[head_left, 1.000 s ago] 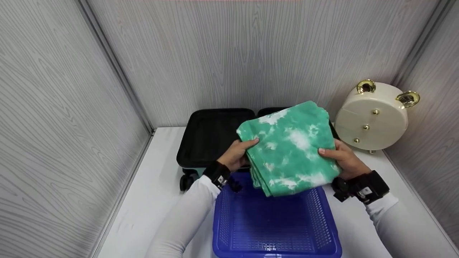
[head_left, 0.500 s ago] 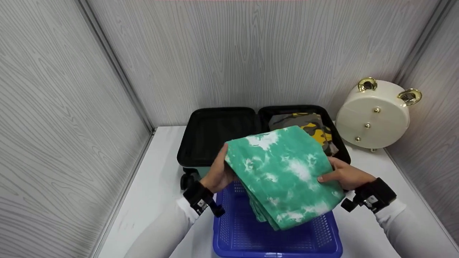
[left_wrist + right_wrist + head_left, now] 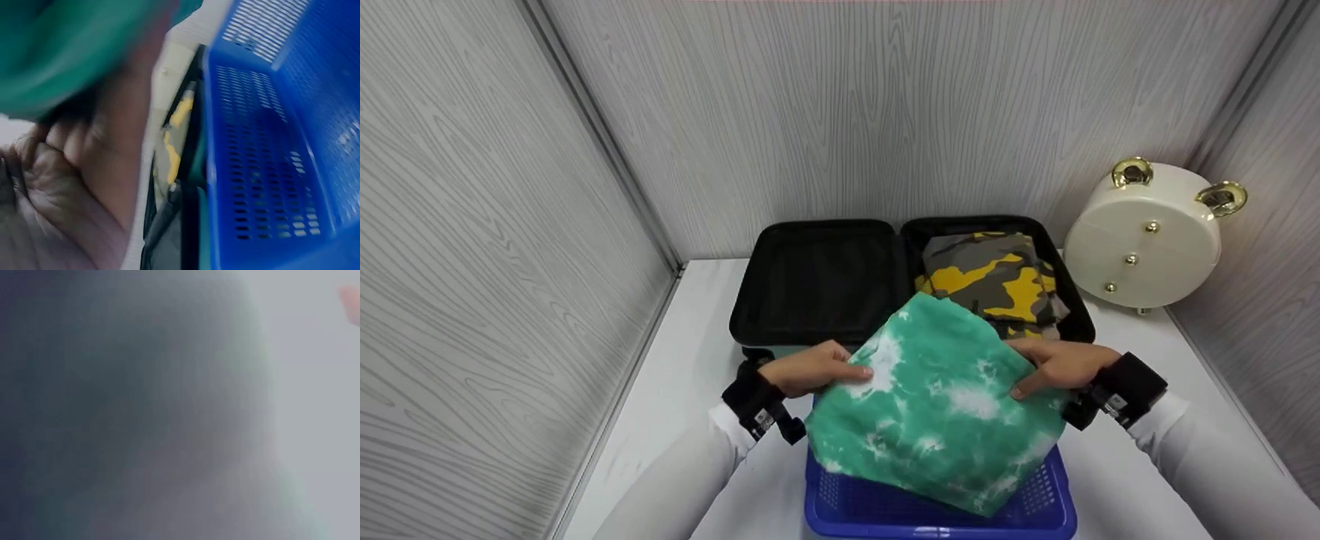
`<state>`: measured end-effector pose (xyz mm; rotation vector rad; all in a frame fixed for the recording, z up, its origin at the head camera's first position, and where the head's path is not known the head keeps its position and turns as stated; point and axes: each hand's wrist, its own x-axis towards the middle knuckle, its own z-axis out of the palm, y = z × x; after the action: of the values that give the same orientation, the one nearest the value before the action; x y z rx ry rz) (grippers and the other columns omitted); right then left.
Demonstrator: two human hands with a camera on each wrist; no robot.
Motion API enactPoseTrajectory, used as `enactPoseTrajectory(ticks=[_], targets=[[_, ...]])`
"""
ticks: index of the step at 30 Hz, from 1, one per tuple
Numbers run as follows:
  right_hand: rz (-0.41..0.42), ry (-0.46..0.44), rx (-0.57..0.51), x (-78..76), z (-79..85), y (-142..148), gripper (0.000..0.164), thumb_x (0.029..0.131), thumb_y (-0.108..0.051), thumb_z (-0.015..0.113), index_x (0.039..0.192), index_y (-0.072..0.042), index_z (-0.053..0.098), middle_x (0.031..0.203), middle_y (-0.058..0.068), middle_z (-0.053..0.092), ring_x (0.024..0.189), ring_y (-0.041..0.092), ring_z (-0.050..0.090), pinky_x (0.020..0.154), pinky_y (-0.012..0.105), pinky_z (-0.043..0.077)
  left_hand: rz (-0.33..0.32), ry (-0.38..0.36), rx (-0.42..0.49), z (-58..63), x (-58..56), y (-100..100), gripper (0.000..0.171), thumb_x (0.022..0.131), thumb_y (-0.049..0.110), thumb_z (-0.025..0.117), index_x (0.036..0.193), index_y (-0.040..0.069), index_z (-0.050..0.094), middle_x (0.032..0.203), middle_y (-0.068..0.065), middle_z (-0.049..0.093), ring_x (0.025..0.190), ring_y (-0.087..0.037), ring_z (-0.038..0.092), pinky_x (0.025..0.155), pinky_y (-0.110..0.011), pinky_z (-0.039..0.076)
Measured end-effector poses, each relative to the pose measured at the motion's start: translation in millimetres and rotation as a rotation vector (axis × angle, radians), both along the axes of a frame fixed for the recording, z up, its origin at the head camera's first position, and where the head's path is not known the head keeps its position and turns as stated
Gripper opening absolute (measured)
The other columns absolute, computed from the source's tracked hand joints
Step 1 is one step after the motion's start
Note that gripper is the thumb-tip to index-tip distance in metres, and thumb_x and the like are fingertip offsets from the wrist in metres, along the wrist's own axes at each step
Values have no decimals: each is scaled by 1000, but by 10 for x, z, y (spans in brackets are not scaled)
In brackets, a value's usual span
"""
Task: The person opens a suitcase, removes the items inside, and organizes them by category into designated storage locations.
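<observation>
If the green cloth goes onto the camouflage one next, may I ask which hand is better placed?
Probably the right hand: it grips the green cloth nearer the camouflage cloth, while the left hand grips it in front of the suitcase's left half.

The white-sleeved left arm [image 3: 664,476] and white-sleeved right arm [image 3: 1222,454] reach forward, slanting inward to black wrist straps [image 3: 751,396]; beyond them the bare left hand [image 3: 814,367] and bare right hand [image 3: 1063,364], well apart, each pinch with the thumb uppermost

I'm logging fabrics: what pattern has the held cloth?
The cloth is green with white blotches, clearest in the head view.
</observation>
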<state>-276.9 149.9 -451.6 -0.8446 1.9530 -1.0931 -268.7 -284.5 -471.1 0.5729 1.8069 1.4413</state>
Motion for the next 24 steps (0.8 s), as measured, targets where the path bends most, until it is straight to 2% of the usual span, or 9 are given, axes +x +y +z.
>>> enactPoseTrajectory(ticks=[3, 5, 7, 9, 10, 12, 15, 19, 24], targets=[[69, 61, 71, -40, -34, -104, 78, 102, -14, 75, 170, -10, 36, 167, 17, 47, 143, -1, 51, 115, 16, 41, -35, 24, -127, -42, 52, 2, 32, 108, 26, 68, 78, 15, 76, 75, 7, 73, 65, -3, 66, 59, -22, 55], [97, 78, 116, -63, -61, -156, 76, 102, -15, 75, 169, -10, 38, 167, 16, 48, 146, 4, 50, 116, 15, 39, -35, 32, -185, -82, 79, 14, 25, 110, 31, 66, 98, 13, 78, 89, 6, 76, 77, -6, 71, 66, -25, 58], [106, 81, 170, -87, -89, -200, 77, 102, -16, 76, 169, -13, 38, 168, 13, 47, 151, 13, 48, 117, 16, 37, -10, 35, -226, -128, 94, 32, 30, 112, 38, 62, 119, 11, 75, 102, 5, 73, 88, -8, 70, 73, -29, 60], [109, 87, 219, -108, -117, -254, 76, 102, -17, 76, 169, -14, 39, 169, 10, 48, 155, 24, 46, 121, 23, 37, 23, 51, -260, -174, 93, 56, 36, 113, 43, 58, 128, 14, 72, 102, 5, 70, 90, -9, 69, 75, -31, 60], [111, 89, 240, -119, -130, -285, 77, 102, -17, 76, 169, -14, 39, 169, 10, 47, 156, 29, 45, 124, 29, 37, 41, 62, -277, -187, 89, 66, 36, 113, 45, 57, 125, 15, 72, 96, 6, 67, 87, -9, 67, 76, -31, 59], [117, 94, 266, -143, -152, -354, 76, 103, -16, 75, 169, -13, 38, 170, 11, 47, 157, 36, 42, 128, 43, 37, 72, 104, -316, -212, 71, 83, 40, 112, 48, 58, 103, 13, 75, 77, 7, 58, 75, -8, 62, 71, -30, 59], [101, 121, 304, -167, -186, -466, 75, 103, -14, 74, 169, -11, 38, 170, 14, 46, 157, 41, 42, 128, 60, 35, 98, 164, -361, -225, 37, 92, 46, 111, 46, 61, 80, 14, 73, 64, 9, 55, 65, -7, 60, 65, -30, 60], [76, 239, 360, -165, -257, -580, 71, 104, -12, 72, 167, -6, 41, 167, 19, 48, 153, 44, 46, 125, 64, 37, 77, 216, -408, -268, -1, 97, 45, 111, 43, 62, 79, 15, 76, 73, 8, 69, 67, -7, 67, 65, -34, 63], [111, 376, 407, -140, -358, -681, 54, 104, -8, 70, 156, -5, 55, 155, 18, 60, 142, 41, 58, 119, 61, 45, 41, 283, -447, -353, -26, 113, 47, 111, 36, 63, 67, 22, 51, 60, 8, 49, 54, -7, 52, 58, -27, 55]])
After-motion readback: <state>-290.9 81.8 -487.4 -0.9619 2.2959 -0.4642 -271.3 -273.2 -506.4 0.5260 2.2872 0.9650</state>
